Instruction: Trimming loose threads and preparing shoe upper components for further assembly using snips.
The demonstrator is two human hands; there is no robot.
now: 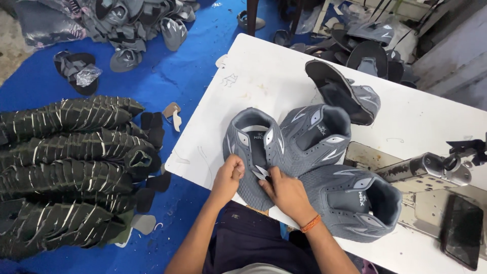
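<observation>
A flat grey shoe upper with white accents lies at the near edge of the white table. My left hand pinches its near left edge. My right hand, an orange band on its wrist, grips the same upper by its near middle, fingers closed on the fabric. Two more grey uppers lie to the right, one overlapping the first and one by my right forearm. Another upper with a dark lining sits farther back.
A sewing machine and a dark phone occupy the table's right end. Rows of stacked dark uppers lie on the blue floor sheet at left. More grey pieces are heaped at top left, dark ones behind the table.
</observation>
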